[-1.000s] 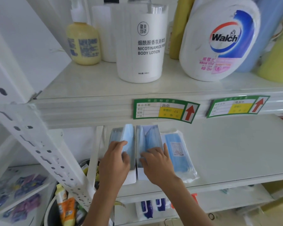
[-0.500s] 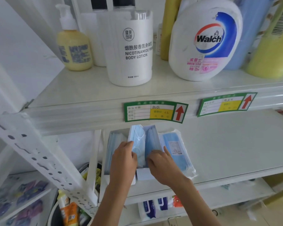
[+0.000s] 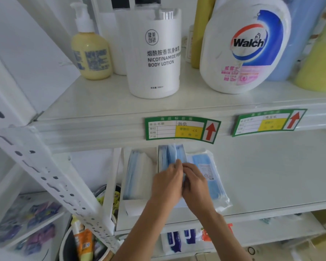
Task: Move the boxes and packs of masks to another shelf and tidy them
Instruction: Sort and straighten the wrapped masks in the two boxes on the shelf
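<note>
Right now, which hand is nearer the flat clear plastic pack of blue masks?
Right. The right hand overlaps the plastic pack of blue masks at its left edge; the left hand sits further left, over the middle open mask box.

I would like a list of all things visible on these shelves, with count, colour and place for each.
Pump bottle: 1, pale yellow, upper shelf, left.
Body lotion bottle: 1, white, upper shelf, front.
Walch jug: 1, white, upper shelf, right of the lotion.
Price tags: 2, green and yellow, upper shelf edge.
Open mask boxes: 2, white with blue masks, middle shelf, left.
Mask pack: 1, blue in clear wrap, right of the boxes.
Left hand, right hand: together at the right-hand box's masks.
</note>
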Tool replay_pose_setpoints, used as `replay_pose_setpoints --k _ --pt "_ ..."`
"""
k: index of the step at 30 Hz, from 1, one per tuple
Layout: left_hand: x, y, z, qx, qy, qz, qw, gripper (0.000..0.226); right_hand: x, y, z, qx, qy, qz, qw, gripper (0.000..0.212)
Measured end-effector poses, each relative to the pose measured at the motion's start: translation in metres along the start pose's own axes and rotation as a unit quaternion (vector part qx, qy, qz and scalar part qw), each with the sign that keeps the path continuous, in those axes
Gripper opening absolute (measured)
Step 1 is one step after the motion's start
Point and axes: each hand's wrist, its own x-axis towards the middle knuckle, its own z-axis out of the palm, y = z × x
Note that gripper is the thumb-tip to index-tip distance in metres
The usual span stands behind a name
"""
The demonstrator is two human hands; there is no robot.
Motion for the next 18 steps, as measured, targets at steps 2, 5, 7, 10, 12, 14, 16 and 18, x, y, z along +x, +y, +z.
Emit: replay_pose_setpoints --k 2,5,7,10,12,14,16,18 --pt "-0.008 -0.003 0.012 0.030 -0.021 0.039 0.999 0.075 -0.002 0.006 -0.003 0.042 0.075 0.039 0.996 0.046" --pt "-0.011 -0.005 0.023 0.005 -0.039 0.031 0.999 0.084 0.006 0.009 -0.008 0.080 0.111 0.071 0.988 0.049" --pt "-0.011 -0.001 0.022 -0.020 -0.055 0.017 0.998 0.082 0.016 0.003 -0.008 0.085 0.092 0.066 0.990 0.037" --pt "-0.019 0.003 0.011 -0.101 -0.036 0.019 0.994 0.072 0.033 -0.007 -0.004 0.119 0.001 0.107 0.987 0.024" --pt "-0.026 -0.004 0.003 -0.130 0.038 0.013 0.991 0.053 0.040 -0.006 -0.001 0.096 -0.054 0.116 0.987 0.019" --pt "-0.032 -0.017 0.000 -0.127 0.096 -0.018 0.987 0.033 0.042 -0.003 0.003 0.023 -0.103 0.061 0.993 0.012" --pt "-0.036 -0.029 0.003 -0.129 0.089 -0.041 0.987 0.024 0.039 -0.001 0.008 -0.074 -0.166 -0.003 0.983 0.019" --pt "-0.040 -0.036 0.009 -0.131 0.068 -0.037 0.988 0.029 0.034 0.002 0.012 -0.133 -0.183 -0.028 0.974 0.010"
